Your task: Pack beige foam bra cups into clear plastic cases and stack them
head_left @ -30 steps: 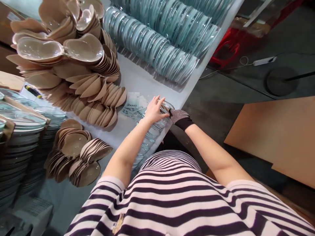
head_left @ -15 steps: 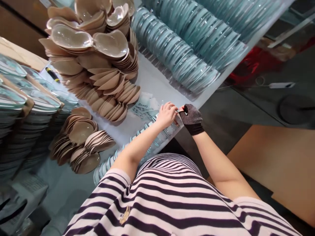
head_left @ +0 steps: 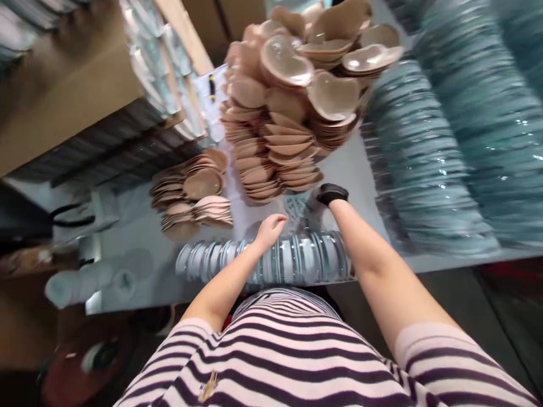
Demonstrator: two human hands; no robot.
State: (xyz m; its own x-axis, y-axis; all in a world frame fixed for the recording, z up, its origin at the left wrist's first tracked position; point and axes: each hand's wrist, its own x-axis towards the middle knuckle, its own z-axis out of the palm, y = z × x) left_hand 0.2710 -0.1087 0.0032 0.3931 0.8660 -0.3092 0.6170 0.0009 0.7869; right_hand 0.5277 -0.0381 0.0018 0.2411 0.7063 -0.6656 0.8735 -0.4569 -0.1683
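Observation:
The frame is motion-blurred. My bare left hand (head_left: 271,228) rests with bent fingers on the far side of a row of clear plastic shells (head_left: 220,261) that lies along the table's near edge. My right hand (head_left: 331,194), in a black glove, reaches past that row to small printed paper labels (head_left: 297,207) at the foot of a tall pile of beige heart-shaped cups (head_left: 292,113). Blur hides whether either hand holds anything.
Two smaller beige cup piles (head_left: 193,195) lie to the left on the white table (head_left: 136,237). Long rows of bluish clear shells (head_left: 428,158) fill the right side. Stacked trays and cardboard (head_left: 63,85) stand at the left, and white rolls (head_left: 80,280) sit at the near-left corner.
The view has swung sharply left and blurred. My hands have parted from the end of the clear row: the left stays on it, the gloved right has gone forward to the labels.

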